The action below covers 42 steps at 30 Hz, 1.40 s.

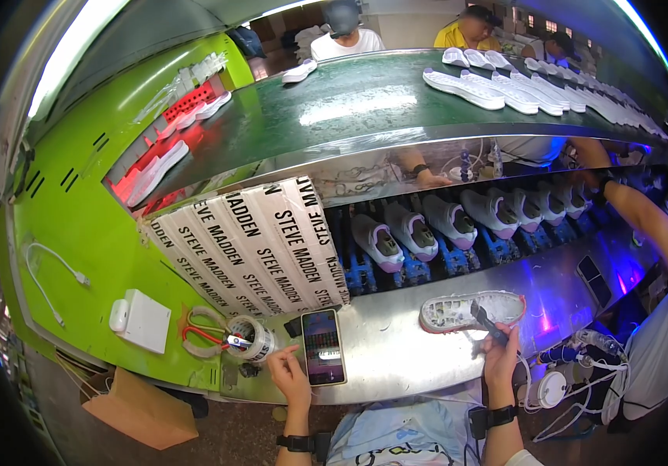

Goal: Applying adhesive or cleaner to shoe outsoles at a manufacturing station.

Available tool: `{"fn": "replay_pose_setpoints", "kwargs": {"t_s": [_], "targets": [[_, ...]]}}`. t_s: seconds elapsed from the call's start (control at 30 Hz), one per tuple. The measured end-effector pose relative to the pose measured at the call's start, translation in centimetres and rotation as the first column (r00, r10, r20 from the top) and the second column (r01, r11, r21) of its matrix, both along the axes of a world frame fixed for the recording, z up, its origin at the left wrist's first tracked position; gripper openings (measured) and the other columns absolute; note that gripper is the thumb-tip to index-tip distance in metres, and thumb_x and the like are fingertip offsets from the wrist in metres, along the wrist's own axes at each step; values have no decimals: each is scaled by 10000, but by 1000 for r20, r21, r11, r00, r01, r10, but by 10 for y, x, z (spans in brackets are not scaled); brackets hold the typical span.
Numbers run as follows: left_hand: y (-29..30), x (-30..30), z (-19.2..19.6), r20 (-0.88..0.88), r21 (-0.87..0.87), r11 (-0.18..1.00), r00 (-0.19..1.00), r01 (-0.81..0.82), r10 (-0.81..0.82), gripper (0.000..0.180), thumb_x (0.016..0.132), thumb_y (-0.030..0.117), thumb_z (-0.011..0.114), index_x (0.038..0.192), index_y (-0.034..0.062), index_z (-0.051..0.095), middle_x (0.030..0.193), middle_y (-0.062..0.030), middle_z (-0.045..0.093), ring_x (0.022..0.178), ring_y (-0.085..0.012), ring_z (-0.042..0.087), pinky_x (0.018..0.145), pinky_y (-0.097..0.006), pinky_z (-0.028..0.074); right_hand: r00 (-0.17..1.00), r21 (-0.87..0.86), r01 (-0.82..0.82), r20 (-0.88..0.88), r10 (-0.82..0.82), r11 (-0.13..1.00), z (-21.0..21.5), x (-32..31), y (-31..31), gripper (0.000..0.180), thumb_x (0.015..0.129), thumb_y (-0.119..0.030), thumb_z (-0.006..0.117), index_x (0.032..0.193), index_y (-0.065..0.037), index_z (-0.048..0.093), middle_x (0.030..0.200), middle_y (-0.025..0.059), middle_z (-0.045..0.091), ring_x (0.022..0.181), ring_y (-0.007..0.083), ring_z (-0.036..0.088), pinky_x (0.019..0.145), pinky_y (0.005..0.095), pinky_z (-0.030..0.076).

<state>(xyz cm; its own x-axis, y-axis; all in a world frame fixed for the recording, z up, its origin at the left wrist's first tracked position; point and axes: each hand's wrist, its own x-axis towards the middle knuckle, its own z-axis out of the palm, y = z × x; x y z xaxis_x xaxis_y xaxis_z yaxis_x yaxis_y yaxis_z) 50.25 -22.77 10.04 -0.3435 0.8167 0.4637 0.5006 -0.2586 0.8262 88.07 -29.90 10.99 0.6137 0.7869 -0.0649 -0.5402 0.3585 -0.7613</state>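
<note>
A shoe sole (436, 315), pale with a reddish edge, lies on the metal bench with its hollow side up. My right hand (500, 363) is closed around the dark handle of a brush (489, 322), whose head is over the sole; whether it touches cannot be made out. Beside a phone (323, 347) with a lit screen is my left hand (290, 377), its fingers loosely apart and holding nothing. A white tub (258, 342) with tools standing in it, among them red-handled scissors (203, 335), is just beyond that hand.
Several shoes (451, 220) hang tilted on a rack behind the bench. Above runs a green conveyor (365, 105) bearing white soles (464, 89). A printed cardboard panel (252, 247) stands left of the rack. A co-worker's arm (641, 213) reaches in at right, near another phone (593, 280).
</note>
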Motion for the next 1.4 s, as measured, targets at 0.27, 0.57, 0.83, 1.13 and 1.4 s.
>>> {"fn": "replay_pose_setpoints", "kwargs": {"t_s": [0.27, 0.57, 0.83, 1.13, 1.4], "targets": [[-4, 7, 15, -67, -19, 1000, 998, -12, 11, 87, 880, 54, 451, 823, -5, 482, 887, -96, 619, 764, -199, 497, 702, -304, 394, 1000, 4, 1, 9, -1, 1000, 4, -1, -5, 467, 976, -402, 345, 984, 14, 557, 676, 80, 556, 574, 138, 506, 583, 287, 457], [-4, 15, 28, 38, 35, 997, 996, 73, -74, 35, 878, 43, 471, 867, 11, 465, 963, -107, 586, 689, -134, 497, 592, -249, 412, 1000, -14, 12, 2, -12, 1000, 8, -1, -7, 463, 973, -405, 352, 977, 10, 559, 665, 76, 554, 565, 134, 499, 575, 289, 452], [-4, 9, 20, -51, 52, 997, 997, 60, -58, 39, 867, 6, 465, 828, 8, 464, 933, -107, 596, 678, -146, 486, 603, -264, 405, 1000, -7, 18, -11, -18, 1000, 8, -2, -11, 463, 972, -402, 358, 979, 15, 561, 664, 79, 559, 563, 131, 499, 570, 276, 446], [-7, 13, 36, -118, -25, 995, 988, 97, -99, 209, 929, 132, 396, 988, -23, 524, 972, -111, 620, 882, -243, 504, 813, -350, 403, 1000, -1, 26, -4, -26, 1000, 14, -3, -14, 468, 973, -398, 357, 974, 22, 562, 664, 87, 563, 567, 143, 511, 578, 280, 454], [-9, 17, 41, -227, -39, 960, 934, 276, -278, 358, 956, 225, 310, 1167, -38, 432, 1142, -140, 583, 1012, -291, 421, 967, -390, 279, 999, 6, 44, 20, -44, 999, 16, -3, -18, 462, 976, -388, 354, 983, 24, 563, 678, 88, 569, 577, 135, 510, 593, 275, 451]]}}
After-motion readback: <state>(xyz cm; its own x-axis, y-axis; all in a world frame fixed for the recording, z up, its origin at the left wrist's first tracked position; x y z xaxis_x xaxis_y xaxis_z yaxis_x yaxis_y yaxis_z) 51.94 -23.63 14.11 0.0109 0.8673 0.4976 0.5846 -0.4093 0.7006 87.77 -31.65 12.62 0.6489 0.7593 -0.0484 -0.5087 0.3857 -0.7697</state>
